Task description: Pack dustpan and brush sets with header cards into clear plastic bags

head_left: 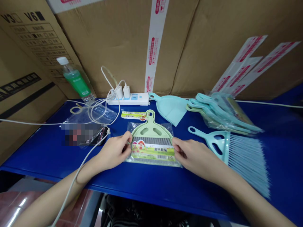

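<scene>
A green brush and dustpan set point(152, 132) lies in a clear plastic bag in the middle of the blue table, its handle pointing away from me. A printed card with a mushroom picture shows inside the bag. My left hand point(115, 149) pinches the bag's left edge with curled fingers. At the right edge, my right hand point(191, 156) grips the bag the same way. A loose printed card point(133, 115) lies just behind the set. To the right are a light blue brush point(217, 142), bristles toward the right, and a light blue dustpan point(171, 107) behind.
Several bagged sets point(220, 112) are piled at the back right. A white power strip point(132, 99) with chargers stands by the cardboard wall. A white cable point(81, 164) crosses my left forearm. A green-labelled bottle point(77, 80) and clear plastic bag point(104, 113) are at left.
</scene>
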### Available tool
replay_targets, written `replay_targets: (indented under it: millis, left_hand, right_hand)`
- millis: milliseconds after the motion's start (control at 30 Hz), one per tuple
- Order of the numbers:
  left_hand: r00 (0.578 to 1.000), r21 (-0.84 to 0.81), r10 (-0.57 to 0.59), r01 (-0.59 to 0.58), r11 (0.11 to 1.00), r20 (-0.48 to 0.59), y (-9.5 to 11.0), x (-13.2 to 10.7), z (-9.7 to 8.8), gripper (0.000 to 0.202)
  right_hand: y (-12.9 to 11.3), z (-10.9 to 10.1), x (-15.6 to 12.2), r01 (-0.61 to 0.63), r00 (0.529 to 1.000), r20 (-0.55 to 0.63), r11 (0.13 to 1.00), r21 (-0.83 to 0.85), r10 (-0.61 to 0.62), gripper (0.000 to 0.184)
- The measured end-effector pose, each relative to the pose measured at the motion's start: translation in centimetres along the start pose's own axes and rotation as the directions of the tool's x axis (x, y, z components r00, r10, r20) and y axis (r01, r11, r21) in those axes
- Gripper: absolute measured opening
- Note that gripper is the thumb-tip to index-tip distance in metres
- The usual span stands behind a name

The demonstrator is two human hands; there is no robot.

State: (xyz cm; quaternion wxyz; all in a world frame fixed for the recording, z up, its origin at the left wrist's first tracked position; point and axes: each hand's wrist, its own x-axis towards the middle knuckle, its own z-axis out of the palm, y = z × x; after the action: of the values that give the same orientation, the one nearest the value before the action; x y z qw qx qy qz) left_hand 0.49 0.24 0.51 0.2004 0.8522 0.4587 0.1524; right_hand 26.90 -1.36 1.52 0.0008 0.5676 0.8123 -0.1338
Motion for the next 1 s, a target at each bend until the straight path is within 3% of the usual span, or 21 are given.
replay_targets:
  millis: [367,833,1000]
  left_hand:
    - [1.000,0.004,0.003,-0.003,1.000,-0.009,-0.04,-0.02,0.15,0.002]
    - [1.000,-0.006,-0.005,0.005,1.000,0.001,0.09,-0.04,0.14,0.005]
    - [1.000,-0.022,-0.003,0.003,1.000,0.006,0.16,0.02,0.02,0.005]
  right_hand:
    - [0.10,0.19,-0.01,0.016,1.000,-0.024,1.000,0.016,-0.015,0.025]
    - [-0.05,-0.05,-0.04,-0.013,1.000,0.029,1.000,0.015,0.012,0.030]
    - [0.13,0.10,0.01,0.036,0.999,0.001,0.999,0.016,-0.036,0.029]
